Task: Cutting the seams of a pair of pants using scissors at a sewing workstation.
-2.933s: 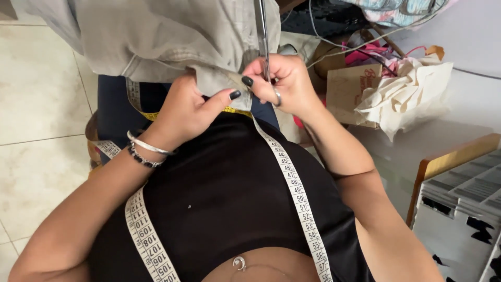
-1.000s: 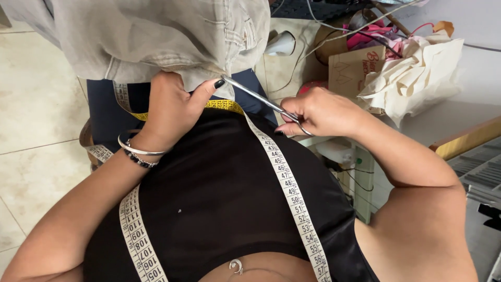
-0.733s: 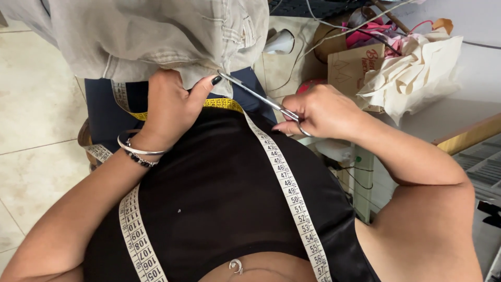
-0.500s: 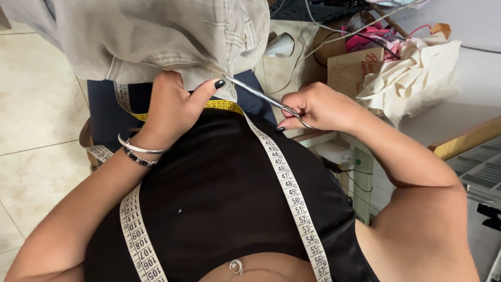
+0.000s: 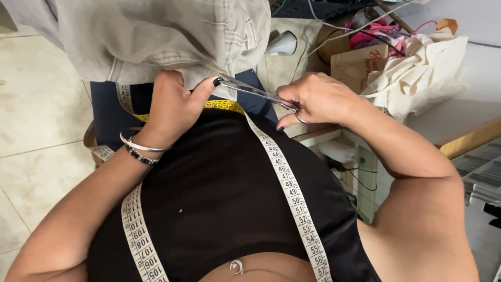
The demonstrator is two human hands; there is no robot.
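Scissors at the hem, mid-snip on beige cloth.
Left hand (image 5: 175, 107) pinches the beige garment (image 5: 167, 39) taut at chest height; right hand (image 5: 313, 99) closes around the scissors (image 5: 255, 93), whose tips touch the fabric edge. A careful, steady snip looks called for.

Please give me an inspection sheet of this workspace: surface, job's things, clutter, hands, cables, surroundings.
Surface: pale counter, partly covered.
Job's things: beige garment; scissors, tips at its hem.
Clutter: cream cloth bag, cardboard box, pink items.
Hands: left hand pinches the garment; right hand holds the scissors.
Cables: thin cables over the box.
Surroundings: tiled floor; measuring tape around the neck.
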